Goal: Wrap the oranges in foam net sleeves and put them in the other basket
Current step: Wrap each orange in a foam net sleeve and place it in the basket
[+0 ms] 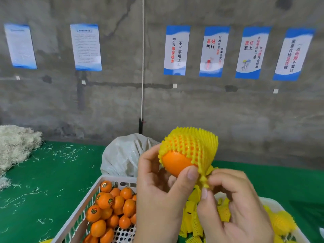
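Mid-frame, my left hand (157,186) cups the orange (175,163), firm and smooth. My right hand (236,204) pinches the net sleeve (191,144), soft, stretchy foam, at its bunched lower edge, the best place to pull.

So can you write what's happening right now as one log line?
step: sleeving | left hand: holds orange | right hand: pinches foam net sleeve end | cover: partial | white basket: bare oranges
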`<move>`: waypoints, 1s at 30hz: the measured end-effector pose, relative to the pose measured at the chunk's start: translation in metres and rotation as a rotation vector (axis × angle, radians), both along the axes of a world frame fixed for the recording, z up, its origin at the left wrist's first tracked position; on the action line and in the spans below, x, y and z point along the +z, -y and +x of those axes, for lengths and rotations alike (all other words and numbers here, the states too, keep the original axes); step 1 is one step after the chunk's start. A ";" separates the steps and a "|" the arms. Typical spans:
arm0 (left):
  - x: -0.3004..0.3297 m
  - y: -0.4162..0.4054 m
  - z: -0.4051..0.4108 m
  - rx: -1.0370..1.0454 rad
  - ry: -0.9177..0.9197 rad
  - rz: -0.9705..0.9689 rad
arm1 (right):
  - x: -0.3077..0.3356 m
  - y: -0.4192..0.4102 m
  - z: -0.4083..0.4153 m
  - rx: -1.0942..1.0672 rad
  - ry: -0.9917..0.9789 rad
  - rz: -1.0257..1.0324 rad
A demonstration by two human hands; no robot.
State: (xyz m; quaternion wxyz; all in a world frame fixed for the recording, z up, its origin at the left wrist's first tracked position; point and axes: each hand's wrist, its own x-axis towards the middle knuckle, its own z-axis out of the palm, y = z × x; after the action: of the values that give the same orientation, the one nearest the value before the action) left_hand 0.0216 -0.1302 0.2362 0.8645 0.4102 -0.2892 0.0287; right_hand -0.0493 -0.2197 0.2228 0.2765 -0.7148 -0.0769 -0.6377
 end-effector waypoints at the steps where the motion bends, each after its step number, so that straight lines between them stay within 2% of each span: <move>1: 0.000 -0.001 -0.004 -0.017 -0.033 0.015 | -0.003 -0.001 0.001 0.020 -0.012 0.059; 3: -0.002 -0.005 -0.013 -0.059 -0.089 0.039 | -0.005 -0.004 0.001 0.004 -0.053 0.094; 5: 0.002 -0.004 -0.010 -0.134 -0.123 0.039 | -0.004 -0.003 -0.005 -0.018 -0.105 0.041; 7: -0.002 -0.023 -0.012 -0.250 -0.036 0.015 | -0.004 -0.001 -0.011 0.018 -0.142 -0.007; 11: -0.015 -0.029 -0.011 -0.349 -0.033 0.105 | -0.001 -0.002 -0.013 0.117 -0.160 -0.028; 12: -0.019 -0.036 -0.014 -0.380 0.020 0.105 | 0.000 -0.003 -0.014 0.130 -0.151 -0.025; 14: -0.026 -0.043 -0.005 -0.311 0.061 0.148 | 0.001 -0.003 -0.015 0.148 -0.122 0.030; 17: -0.026 -0.036 -0.001 -0.154 0.071 0.194 | -0.001 -0.005 -0.016 0.012 -0.115 0.005; 23: -0.016 -0.012 -0.009 0.038 0.020 0.027 | -0.005 -0.013 -0.016 -0.131 -0.058 -0.081; 26: -0.011 -0.003 -0.012 0.080 0.063 -0.011 | -0.006 -0.007 -0.013 -0.092 -0.012 -0.046; 30: -0.011 0.000 -0.015 0.073 0.166 -0.016 | -0.005 0.002 -0.002 0.091 0.019 0.195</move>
State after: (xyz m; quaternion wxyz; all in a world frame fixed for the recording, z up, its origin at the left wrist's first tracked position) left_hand 0.0069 -0.1303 0.2252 0.8392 0.4098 -0.3442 0.0964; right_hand -0.0516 -0.2213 0.2176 0.3726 -0.6743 -0.0495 -0.6356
